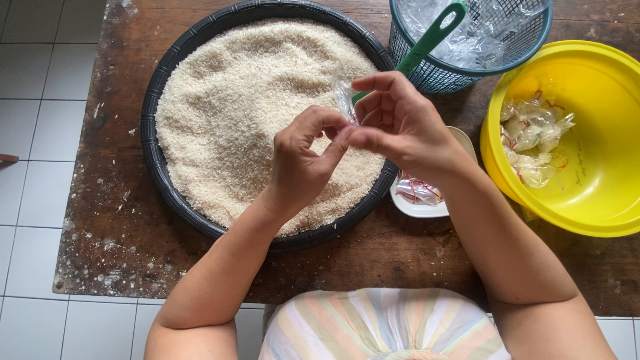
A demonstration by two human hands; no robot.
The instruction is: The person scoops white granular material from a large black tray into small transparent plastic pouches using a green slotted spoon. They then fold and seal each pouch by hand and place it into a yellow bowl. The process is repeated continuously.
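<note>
Plastic bag [345, 99], small and clear, pinched between left hand [303, 160] and right hand [400, 120] fingertips above rice tray [155, 143].

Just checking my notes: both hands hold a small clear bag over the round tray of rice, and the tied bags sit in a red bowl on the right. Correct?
Not quite: in the head view the bowl holding the tied bags is yellow, not red. The rest stands: left hand and right hand hold the small clear bag over the tray of rice.

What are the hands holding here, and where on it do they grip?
Both hands, left hand and right hand, pinch a small clear plastic bag by its lower edge between the fingertips.
</note>
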